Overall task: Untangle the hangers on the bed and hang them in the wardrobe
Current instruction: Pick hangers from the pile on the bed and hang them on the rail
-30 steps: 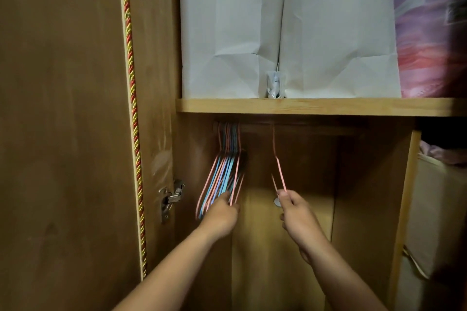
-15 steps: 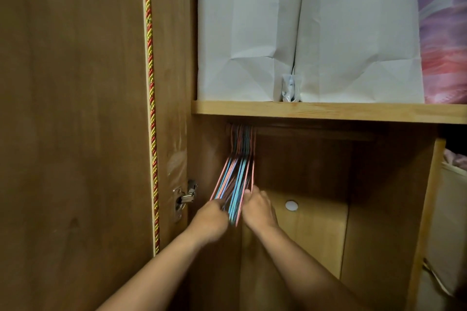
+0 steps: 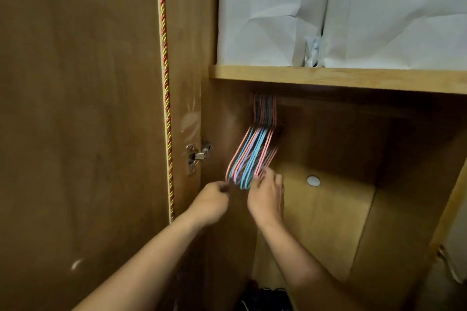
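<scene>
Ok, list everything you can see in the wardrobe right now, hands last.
hangers: one tight bunch, pink and blue wire, hung under the shelf at the left
shelf: one, light wood, across the top
paper bags: two, white, standing on the shelf
wardrobe door: one, brown, open at left
cord: one, red and gold twisted, down the door edge
hinge: one, metal, beside the door
round cap: one, white, on the back panel
left hand: pinches the bunch's left edge
right hand: fingers on the bunch's right edge
</scene>
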`<action>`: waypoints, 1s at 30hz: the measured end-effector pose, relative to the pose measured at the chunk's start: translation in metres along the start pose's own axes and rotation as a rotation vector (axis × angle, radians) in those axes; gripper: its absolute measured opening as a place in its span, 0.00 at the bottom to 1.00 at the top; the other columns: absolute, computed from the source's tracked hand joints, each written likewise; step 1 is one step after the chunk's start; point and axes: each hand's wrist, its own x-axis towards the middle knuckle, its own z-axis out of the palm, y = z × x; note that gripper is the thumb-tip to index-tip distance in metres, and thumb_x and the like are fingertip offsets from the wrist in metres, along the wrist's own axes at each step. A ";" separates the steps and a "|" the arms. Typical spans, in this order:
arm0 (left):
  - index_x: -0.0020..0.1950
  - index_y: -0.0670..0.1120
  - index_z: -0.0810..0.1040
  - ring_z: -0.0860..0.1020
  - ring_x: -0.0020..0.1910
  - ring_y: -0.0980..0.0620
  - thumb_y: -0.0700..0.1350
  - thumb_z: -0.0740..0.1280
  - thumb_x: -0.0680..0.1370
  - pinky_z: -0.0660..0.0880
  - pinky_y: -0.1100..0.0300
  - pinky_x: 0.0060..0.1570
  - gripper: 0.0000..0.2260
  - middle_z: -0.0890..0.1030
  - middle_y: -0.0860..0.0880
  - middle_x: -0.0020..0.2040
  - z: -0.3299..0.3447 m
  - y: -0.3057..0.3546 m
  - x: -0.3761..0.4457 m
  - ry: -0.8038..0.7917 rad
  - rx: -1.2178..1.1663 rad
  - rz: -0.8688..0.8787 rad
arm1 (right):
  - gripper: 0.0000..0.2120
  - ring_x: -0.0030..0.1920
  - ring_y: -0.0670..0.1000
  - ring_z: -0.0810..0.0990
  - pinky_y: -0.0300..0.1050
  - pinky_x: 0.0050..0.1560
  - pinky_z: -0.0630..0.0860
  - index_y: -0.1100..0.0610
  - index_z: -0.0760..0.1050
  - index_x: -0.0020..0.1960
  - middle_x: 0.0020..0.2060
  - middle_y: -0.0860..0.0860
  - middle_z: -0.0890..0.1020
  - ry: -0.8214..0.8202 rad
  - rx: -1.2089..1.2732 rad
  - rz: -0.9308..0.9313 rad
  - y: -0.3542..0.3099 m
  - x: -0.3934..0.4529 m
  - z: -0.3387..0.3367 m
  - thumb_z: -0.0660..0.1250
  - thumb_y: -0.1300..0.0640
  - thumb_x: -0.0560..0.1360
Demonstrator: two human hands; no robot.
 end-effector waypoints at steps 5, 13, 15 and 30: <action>0.65 0.48 0.79 0.76 0.34 0.52 0.41 0.60 0.82 0.72 0.62 0.31 0.14 0.83 0.46 0.56 -0.008 -0.035 -0.068 0.158 -0.033 -0.112 | 0.03 0.52 0.57 0.78 0.47 0.52 0.70 0.54 0.76 0.49 0.48 0.53 0.81 -0.253 0.212 -0.003 -0.009 -0.061 0.002 0.63 0.59 0.77; 0.52 0.48 0.84 0.79 0.42 0.53 0.39 0.65 0.80 0.75 0.57 0.45 0.09 0.86 0.49 0.47 0.004 -0.140 -0.285 0.547 -0.224 -0.487 | 0.12 0.39 0.49 0.77 0.42 0.36 0.70 0.58 0.77 0.46 0.38 0.50 0.78 -1.058 0.223 -0.075 -0.009 -0.250 0.002 0.60 0.53 0.82; 0.52 0.47 0.84 0.79 0.41 0.54 0.39 0.65 0.80 0.74 0.58 0.44 0.09 0.85 0.50 0.45 0.007 -0.161 -0.358 0.674 -0.290 -0.581 | 0.16 0.40 0.59 0.79 0.52 0.42 0.75 0.62 0.76 0.41 0.34 0.55 0.78 -1.246 0.189 -0.096 -0.013 -0.309 0.002 0.60 0.52 0.81; 0.52 0.45 0.78 0.74 0.32 0.54 0.36 0.58 0.79 0.66 0.63 0.32 0.10 0.80 0.48 0.42 0.080 -0.188 -0.948 1.710 -0.731 -0.990 | 0.16 0.30 0.53 0.76 0.44 0.34 0.69 0.56 0.73 0.33 0.25 0.52 0.74 -2.162 0.097 -0.880 -0.156 -0.824 -0.202 0.61 0.53 0.78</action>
